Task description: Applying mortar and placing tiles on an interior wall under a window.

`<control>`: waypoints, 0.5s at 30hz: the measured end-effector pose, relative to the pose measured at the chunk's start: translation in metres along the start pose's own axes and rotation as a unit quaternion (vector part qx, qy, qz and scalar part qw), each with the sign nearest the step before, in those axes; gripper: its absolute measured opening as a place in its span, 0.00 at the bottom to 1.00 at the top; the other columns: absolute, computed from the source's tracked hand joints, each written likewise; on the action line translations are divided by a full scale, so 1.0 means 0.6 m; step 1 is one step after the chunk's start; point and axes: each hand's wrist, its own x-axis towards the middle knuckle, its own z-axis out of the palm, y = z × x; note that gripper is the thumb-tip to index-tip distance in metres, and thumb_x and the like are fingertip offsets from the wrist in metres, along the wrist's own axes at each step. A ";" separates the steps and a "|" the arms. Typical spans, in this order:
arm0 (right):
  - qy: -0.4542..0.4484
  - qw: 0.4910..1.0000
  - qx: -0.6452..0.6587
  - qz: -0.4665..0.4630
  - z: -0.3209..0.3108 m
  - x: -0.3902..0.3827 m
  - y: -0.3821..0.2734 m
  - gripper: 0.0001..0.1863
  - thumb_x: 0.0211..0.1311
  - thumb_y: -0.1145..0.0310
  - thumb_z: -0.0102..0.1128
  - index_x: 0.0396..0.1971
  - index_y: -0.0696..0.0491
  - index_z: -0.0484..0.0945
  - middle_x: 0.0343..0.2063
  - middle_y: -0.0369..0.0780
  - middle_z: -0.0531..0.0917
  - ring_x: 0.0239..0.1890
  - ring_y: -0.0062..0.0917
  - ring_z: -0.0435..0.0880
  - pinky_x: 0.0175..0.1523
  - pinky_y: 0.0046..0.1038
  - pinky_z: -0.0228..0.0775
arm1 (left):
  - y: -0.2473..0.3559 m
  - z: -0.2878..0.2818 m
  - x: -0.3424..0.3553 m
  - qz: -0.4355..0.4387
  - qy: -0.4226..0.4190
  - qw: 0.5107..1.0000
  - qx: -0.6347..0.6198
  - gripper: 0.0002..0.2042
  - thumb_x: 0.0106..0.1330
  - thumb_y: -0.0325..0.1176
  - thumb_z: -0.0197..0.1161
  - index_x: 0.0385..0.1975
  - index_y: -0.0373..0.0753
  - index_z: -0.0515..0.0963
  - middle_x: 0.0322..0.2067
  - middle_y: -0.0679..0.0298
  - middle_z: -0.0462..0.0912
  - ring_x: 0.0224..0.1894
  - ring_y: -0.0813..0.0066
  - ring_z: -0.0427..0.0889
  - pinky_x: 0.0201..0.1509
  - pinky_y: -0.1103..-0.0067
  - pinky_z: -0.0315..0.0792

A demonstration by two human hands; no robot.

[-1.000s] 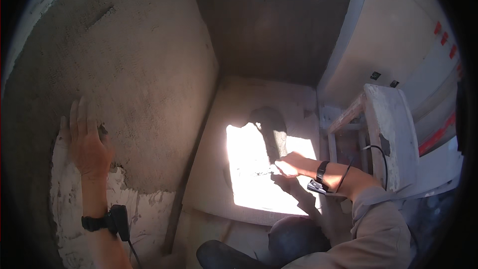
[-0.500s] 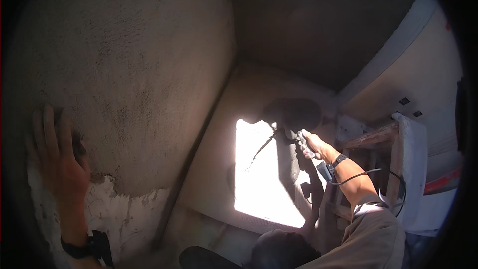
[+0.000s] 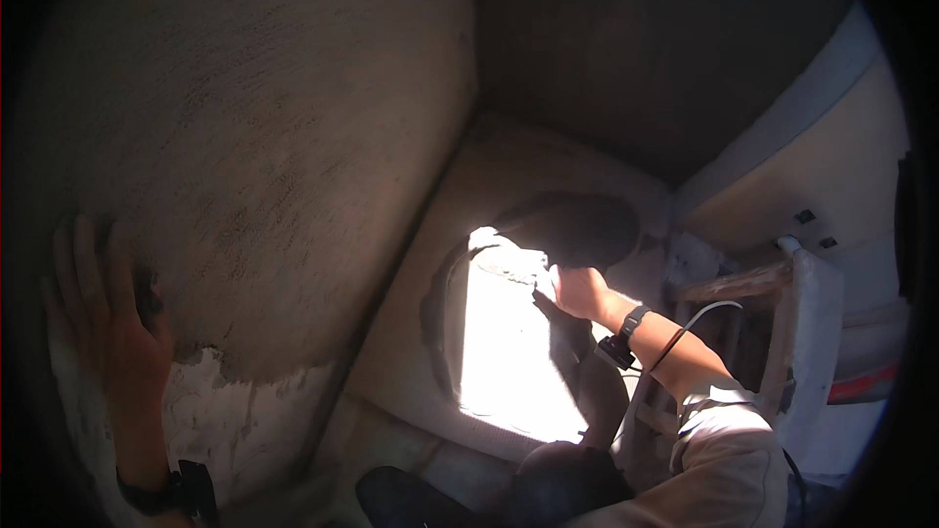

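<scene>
The left hand [image 3: 122, 342] is opened, with its fingers straight and pointing upward, and it lies against the rough grey wall [image 3: 293, 137]. A small dark piece [image 3: 150, 299] shows beside its thumb; I cannot tell if the hand holds it. Under the grey coat, the wall has a whitish area [image 3: 220, 411] with an uneven upper edge.

The right hand [image 3: 580, 293] is closed around the handle of a trowel [image 3: 514, 262]. The blade points to the left and is in strong sunlight, over the pale board [image 3: 391, 352] on the floor, just beside a dark wet patch [image 3: 577, 220]. Both wrists, 2 in total, carry a black strap with a small device [image 3: 616, 350]. To the right of the board stands a wooden frame [image 3: 738, 284], near the right forearm.
</scene>
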 end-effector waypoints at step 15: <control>0.149 0.146 0.817 0.537 0.076 0.134 0.193 0.22 0.65 0.53 0.45 0.11 0.43 0.59 0.05 0.31 0.59 0.06 0.20 0.58 0.15 0.25 0.45 | -0.004 0.008 -0.011 0.006 -0.043 0.998 0.054 0.27 0.70 0.46 0.44 0.65 0.41 0.57 0.67 0.53 0.55 0.69 0.49 0.52 0.68 0.50 0.50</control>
